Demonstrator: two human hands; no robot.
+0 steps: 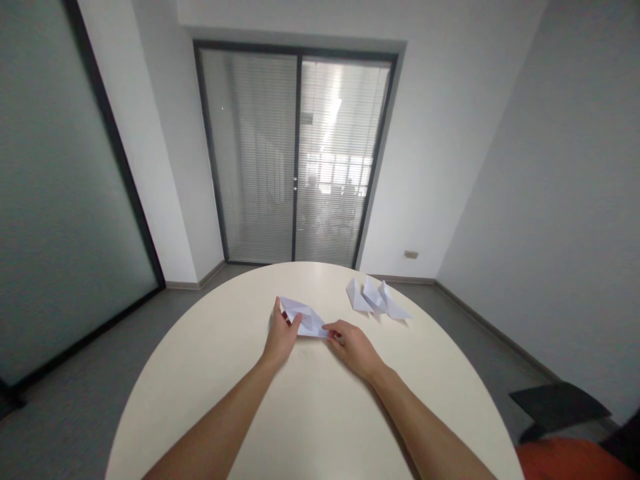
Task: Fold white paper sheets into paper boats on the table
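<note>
A folded sheet of white paper is held between my two hands, just above or on the round table. My left hand grips its left end, with the thumb lying on top of the paper. At the right corner, my right hand pinches the paper between thumb and fingers. Creases run across the paper's upper face; its underside is hidden. Several folded white paper pieces stand close together on the table, beyond my right hand and to its right.
The round cream table curves away in front of me. A chair with a black armrest and red seat stands at the lower right. Behind the table are a glass door with blinds and white walls.
</note>
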